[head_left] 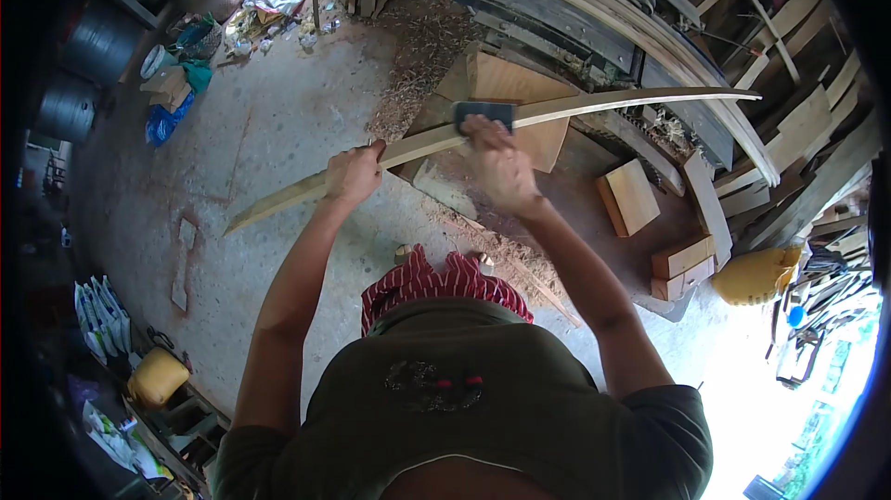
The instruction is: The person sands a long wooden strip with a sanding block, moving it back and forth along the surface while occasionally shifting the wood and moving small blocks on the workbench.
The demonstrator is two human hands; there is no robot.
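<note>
The left grip (353, 175) is the nearer one to the strip's near end: it is closed around a long wooden strip (419, 144), thumb and fingers wrapped over its edges. The strip's long axis runs slantwise across the front of the body, its near end out to the left of this grip and its far end beyond and well to the right. In this wide view it looks gently bowed.

Further along that axis, to the right of the left grip and slightly beyond it, the right grip (504, 166) is closed on a dark, flat-sided block (487, 110), fingers spread over its near part. The hand is blurred; the block lies over the strip, though the contact face under it is hidden. A stretch of bare wood separates the two grips.

Just beyond the right grip, a plywood board (520, 81) shows under the strip; whether the strip bears on it cannot be told. To the right of that grip stand a wooden block (634, 200) and, nearer the body, a pair of blocks (682, 270). Beyond both grips lie a heap of wood shavings (422, 59) and a dark machine bed (538, 32).
</note>
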